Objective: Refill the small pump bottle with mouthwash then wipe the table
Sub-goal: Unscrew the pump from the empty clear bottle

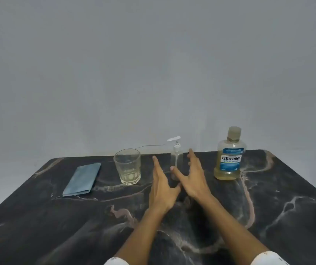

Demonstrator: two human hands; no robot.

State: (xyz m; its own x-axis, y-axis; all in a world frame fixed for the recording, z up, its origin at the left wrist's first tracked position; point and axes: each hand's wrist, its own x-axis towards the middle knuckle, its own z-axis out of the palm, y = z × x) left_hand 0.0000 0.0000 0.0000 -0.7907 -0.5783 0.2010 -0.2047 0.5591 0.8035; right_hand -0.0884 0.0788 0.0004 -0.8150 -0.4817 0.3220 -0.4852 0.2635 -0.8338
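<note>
Nearest, two white cuffs [268,259] show at the bottom edge, with both bare forearms reaching toward 12 o'clock over the dark marbled table [38,226]. The left hand [162,190] is flat, fingers straight and close together, thumb out toward 3 o'clock — it grips nothing. The right hand [193,176] is spread, fingers apart, thumb pointing to 10 o'clock at the foot of the pump bottle [176,161]; whether the thumb touches the bottle I cannot tell. The thumbs nearly meet between the hands.

The pump bottle stands upright between the two hands' fingertips, clear, with a white pump on top. At its 9 o'clock stands a glass [127,166] with a little pale liquid in the bottom, and farther that way a folded blue cloth [83,178] lies flat. At 3 o'clock — well apart from the right hand — stands the capped mouthwash [229,155], yellowish liquid low inside. A grey wall [153,64] is beyond.
</note>
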